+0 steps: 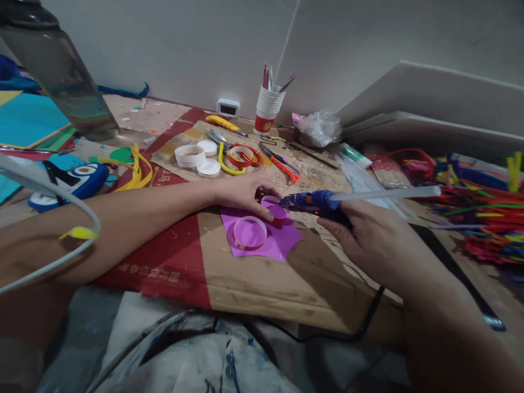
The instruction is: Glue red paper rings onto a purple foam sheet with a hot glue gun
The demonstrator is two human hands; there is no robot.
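Observation:
My right hand (368, 232) is wrapped round the handle of a blue hot glue gun (307, 202), with a long translucent glue stick (388, 193) poking out of its back. The nozzle points left, at the rim of a paper cup ring (279, 221). My left hand (245, 194) grips that ring between thumb and fingers. Under it lies a purple, pointed-edged paper sheet (289, 243). A second cup ring (234, 238), white with red, rests on the same sheet nearer to me. Whether glue is coming out is too small to tell.
Behind my hands lie white rings (190, 156), scissors (215, 137), an orange cutter (286, 168) and a yellow cutter (223, 123). A pen cup (268, 109) stands by the wall. Left is a water bottle (69, 76); right, many pipe cleaners (487, 218). The gun's black cord (370, 311) hangs in front.

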